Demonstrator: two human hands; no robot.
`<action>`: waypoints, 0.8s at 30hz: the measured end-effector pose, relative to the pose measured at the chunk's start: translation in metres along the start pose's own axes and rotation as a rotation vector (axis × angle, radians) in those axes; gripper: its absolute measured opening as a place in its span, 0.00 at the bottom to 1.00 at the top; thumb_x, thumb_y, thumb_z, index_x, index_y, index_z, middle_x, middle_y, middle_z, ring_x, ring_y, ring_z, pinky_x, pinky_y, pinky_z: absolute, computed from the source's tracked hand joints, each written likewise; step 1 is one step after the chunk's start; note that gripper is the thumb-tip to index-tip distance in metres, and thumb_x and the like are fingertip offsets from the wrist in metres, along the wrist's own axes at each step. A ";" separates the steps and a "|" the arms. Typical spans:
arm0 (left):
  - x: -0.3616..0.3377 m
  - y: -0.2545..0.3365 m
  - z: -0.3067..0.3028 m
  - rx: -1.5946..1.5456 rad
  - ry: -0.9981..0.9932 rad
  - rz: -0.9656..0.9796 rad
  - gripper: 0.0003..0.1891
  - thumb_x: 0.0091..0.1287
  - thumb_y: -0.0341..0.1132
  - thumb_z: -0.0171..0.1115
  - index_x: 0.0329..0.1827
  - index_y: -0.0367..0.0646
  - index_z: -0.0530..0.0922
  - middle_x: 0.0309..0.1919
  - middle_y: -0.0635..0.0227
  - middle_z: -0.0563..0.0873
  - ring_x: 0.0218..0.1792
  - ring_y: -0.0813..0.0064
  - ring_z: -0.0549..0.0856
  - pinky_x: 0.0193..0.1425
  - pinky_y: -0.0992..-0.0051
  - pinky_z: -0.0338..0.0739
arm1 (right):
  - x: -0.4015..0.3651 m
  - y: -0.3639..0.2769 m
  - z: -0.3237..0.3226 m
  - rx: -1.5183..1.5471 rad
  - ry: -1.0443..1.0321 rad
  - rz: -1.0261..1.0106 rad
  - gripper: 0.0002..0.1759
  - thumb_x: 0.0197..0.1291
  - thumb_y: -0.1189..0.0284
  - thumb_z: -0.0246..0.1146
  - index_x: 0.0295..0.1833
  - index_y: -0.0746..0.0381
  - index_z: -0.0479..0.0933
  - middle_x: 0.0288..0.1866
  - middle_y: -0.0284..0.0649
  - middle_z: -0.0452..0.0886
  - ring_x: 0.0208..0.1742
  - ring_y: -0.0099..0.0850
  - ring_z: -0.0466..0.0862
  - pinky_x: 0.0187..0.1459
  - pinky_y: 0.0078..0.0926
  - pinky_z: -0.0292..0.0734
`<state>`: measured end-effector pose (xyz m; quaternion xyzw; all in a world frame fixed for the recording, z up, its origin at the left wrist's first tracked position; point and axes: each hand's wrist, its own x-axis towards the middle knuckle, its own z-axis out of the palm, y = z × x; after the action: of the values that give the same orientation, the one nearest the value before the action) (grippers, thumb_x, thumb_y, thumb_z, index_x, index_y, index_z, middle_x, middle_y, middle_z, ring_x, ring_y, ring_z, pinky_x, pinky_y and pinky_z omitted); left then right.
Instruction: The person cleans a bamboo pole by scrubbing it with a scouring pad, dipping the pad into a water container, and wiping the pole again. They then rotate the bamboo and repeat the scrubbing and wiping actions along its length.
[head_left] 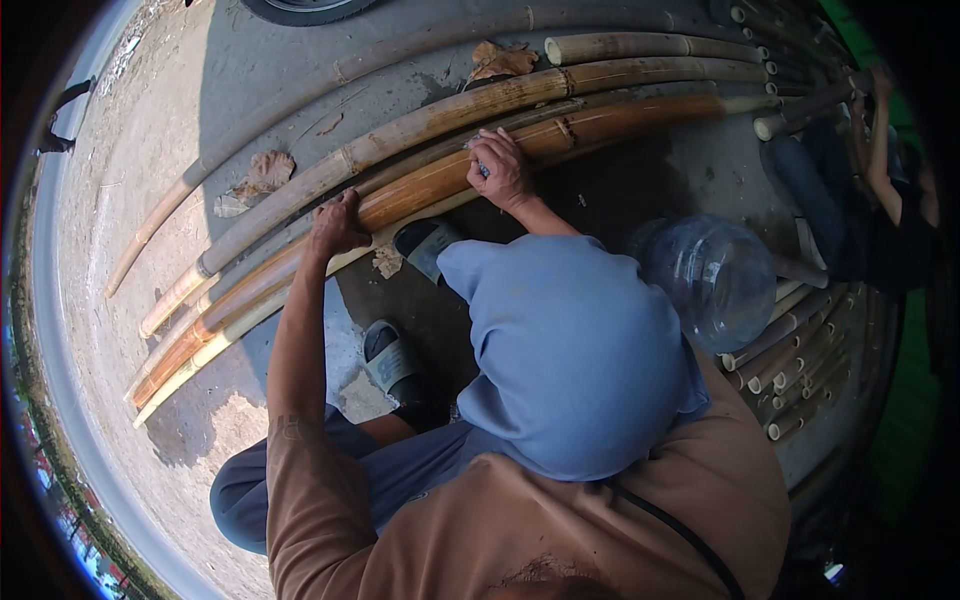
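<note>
A long brown bamboo pole (420,192), shiny as if wet, runs across the ground in front of me. My left hand (338,225) rests on it with its fingers spread over the top. To the right, my right hand (500,170) is closed around a small crumpled thing that I cannot make out, pressed against the same pole. Paler bamboo poles (440,115) lie alongside on the far side, and a light yellowish pole (240,325) lies on the near side.
A clear plastic water jug (720,285) lies at my right, by stacked bamboo pieces (790,375). Dry leaves (500,60) lie beyond the poles. Another person (900,215) holds bamboo at far right. A tyre (305,8) shows at the top.
</note>
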<state>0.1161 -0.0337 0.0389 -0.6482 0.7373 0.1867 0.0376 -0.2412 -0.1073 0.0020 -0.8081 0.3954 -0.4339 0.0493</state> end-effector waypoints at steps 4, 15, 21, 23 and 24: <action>0.003 -0.010 0.004 -0.067 0.022 0.072 0.37 0.37 0.46 0.87 0.53 0.41 0.83 0.50 0.49 0.82 0.60 0.44 0.80 0.68 0.50 0.77 | -0.007 0.087 -0.067 -0.292 0.106 0.164 0.08 0.57 0.73 0.66 0.43 0.58 0.78 0.49 0.45 0.88 0.62 0.53 0.84 0.75 0.61 0.71; -0.004 -0.029 -0.031 -0.341 -0.328 -0.068 0.40 0.42 0.43 0.87 0.60 0.37 0.83 0.46 0.51 0.91 0.53 0.50 0.88 0.59 0.58 0.82 | 0.005 -0.041 0.010 0.154 -0.082 -0.116 0.09 0.59 0.73 0.67 0.45 0.59 0.80 0.52 0.42 0.87 0.66 0.48 0.85 0.76 0.53 0.73; 0.005 -0.072 -0.008 -0.342 -0.310 -0.042 0.32 0.50 0.42 0.83 0.58 0.39 0.83 0.48 0.51 0.92 0.54 0.53 0.89 0.59 0.59 0.82 | 0.036 0.048 -0.137 -0.112 0.163 0.513 0.08 0.55 0.76 0.67 0.41 0.63 0.79 0.36 0.49 0.86 0.42 0.53 0.86 0.47 0.49 0.82; 0.006 -0.052 -0.017 -0.290 -0.350 -0.078 0.32 0.53 0.47 0.80 0.57 0.35 0.82 0.50 0.49 0.93 0.55 0.49 0.90 0.59 0.57 0.82 | 0.067 0.030 -0.209 -0.171 0.251 0.444 0.08 0.57 0.72 0.69 0.40 0.63 0.81 0.35 0.49 0.88 0.42 0.53 0.88 0.47 0.47 0.84; 0.008 -0.048 -0.017 -0.256 -0.358 -0.065 0.33 0.54 0.48 0.80 0.56 0.34 0.82 0.51 0.48 0.93 0.55 0.48 0.90 0.59 0.57 0.82 | 0.074 0.022 -0.250 -0.179 0.193 0.495 0.09 0.58 0.70 0.70 0.40 0.64 0.83 0.36 0.49 0.89 0.43 0.51 0.89 0.48 0.44 0.84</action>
<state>0.1648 -0.0514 0.0411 -0.6277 0.6679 0.3894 0.0913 -0.4167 -0.1070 0.1962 -0.6429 0.6204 -0.4471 0.0441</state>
